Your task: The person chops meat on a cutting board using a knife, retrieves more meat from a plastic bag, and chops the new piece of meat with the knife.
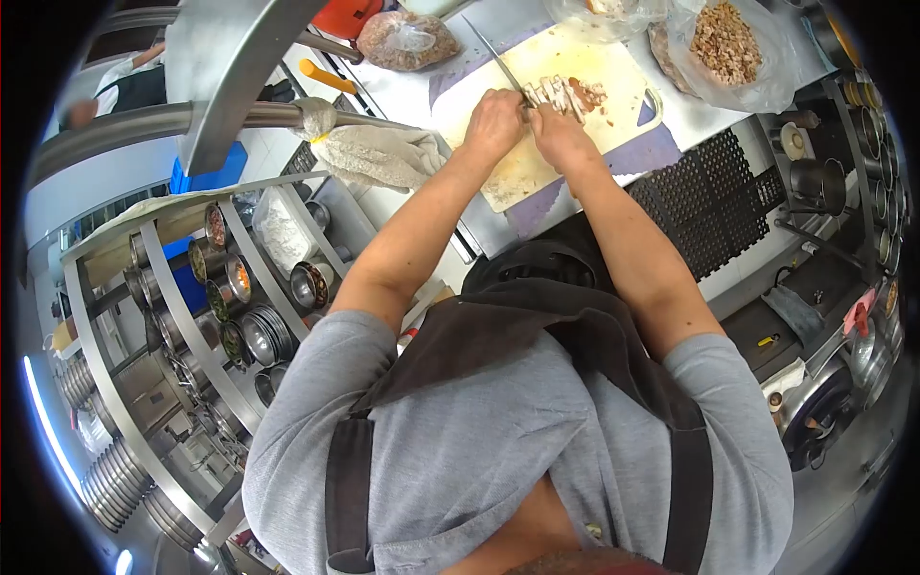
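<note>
"How are the hands placed?"

"Over the cutting board (541,57), close together. The left hand (496,123) and right hand (561,139) both have their fingers bent inward at the near end of a kitchen knife (493,55). Which one grips the handle, or how tightly, I can't tell — they cover it."

"And the knife itself?"

"Its blade slants forward and left, the tip past the board's far-left edge. Sliced meat (554,93) lies on the board just right of the blade, at the right hand's fingertips."

"What's around the board?"

"A purple cloth (655,149) under it, showing at its edges. Beyond its far-left side, a tied bag of brown crumbs (407,40); beyond its far-right side, a plastic bag of diced pieces (725,43). Left of the board hangs a beige towel (374,153)."

"Farther out?"

"Below the board to the right, a perforated black mat (714,196). Well left of it, shelves with stacked steel bowls (266,335) — and another person (134,81), farther off."
</note>
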Demonstrator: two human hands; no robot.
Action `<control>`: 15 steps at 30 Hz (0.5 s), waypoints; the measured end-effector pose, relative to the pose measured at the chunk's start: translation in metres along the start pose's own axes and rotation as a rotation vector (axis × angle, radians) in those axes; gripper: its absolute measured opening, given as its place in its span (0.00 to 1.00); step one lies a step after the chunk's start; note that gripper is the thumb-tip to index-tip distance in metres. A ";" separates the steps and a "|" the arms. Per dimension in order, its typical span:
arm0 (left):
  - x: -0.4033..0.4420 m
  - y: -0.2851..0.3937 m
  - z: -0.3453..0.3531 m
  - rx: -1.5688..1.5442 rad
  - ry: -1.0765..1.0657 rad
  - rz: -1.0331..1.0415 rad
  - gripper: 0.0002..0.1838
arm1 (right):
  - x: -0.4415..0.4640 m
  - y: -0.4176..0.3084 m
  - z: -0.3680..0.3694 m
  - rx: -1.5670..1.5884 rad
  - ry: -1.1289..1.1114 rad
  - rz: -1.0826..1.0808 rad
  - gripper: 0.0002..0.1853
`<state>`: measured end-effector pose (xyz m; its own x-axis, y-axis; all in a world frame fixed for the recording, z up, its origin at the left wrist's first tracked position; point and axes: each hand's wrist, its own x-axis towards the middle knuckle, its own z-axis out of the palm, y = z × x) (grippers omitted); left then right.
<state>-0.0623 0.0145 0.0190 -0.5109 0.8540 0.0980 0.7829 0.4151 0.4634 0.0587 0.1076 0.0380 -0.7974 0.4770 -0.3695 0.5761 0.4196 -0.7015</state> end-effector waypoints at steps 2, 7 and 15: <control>-0.008 -0.004 0.001 -0.001 0.052 0.057 0.06 | -0.004 0.001 -0.008 -0.047 0.026 -0.030 0.22; -0.025 0.004 -0.003 -0.028 0.179 0.088 0.10 | -0.051 0.023 -0.018 0.068 -0.077 0.067 0.23; -0.014 -0.013 -0.001 -0.091 0.107 0.076 0.07 | -0.062 0.016 -0.035 0.000 -0.071 0.015 0.22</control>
<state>-0.0660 -0.0033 0.0128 -0.4896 0.8420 0.2267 0.7879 0.3158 0.5287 0.1237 0.1118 0.0709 -0.7994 0.4274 -0.4222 0.5881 0.4131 -0.6953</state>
